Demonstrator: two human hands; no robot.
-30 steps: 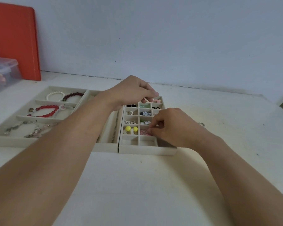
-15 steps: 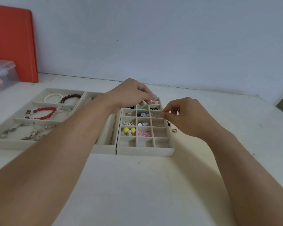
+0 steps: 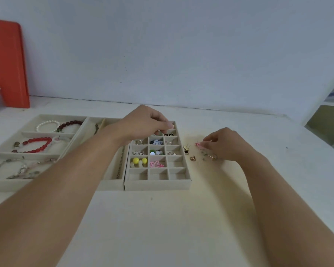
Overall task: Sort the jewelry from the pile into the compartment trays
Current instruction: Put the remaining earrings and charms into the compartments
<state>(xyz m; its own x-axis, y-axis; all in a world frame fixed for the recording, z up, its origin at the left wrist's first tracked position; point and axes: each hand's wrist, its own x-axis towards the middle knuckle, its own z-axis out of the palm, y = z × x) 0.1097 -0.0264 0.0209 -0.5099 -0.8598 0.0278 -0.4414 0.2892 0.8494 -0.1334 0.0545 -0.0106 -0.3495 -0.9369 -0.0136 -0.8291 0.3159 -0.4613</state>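
Pale wall, white bench (image 3: pixel 181 228). My right hand (image 3: pixel 226 145) has left the small-grid beige tray (image 3: pixel 158 185) and now pinches a tiny pink earring (image 3: pixel 198 144) from the pile; left hand (image 3: pixel 143 124) pinches something at the tray's far row, so another piece goes in next, I reckon.

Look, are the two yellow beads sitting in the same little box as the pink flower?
No, the yellow beads lie in the compartment just left of the one holding the pink flower, with a divider wall between them.

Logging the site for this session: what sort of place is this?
Probably a home or small workroom desk, not a shop. A plain white table stands against a bare wall, with beige compartment trays of jewelry, an orange board leaning at the back, and shelving at right.
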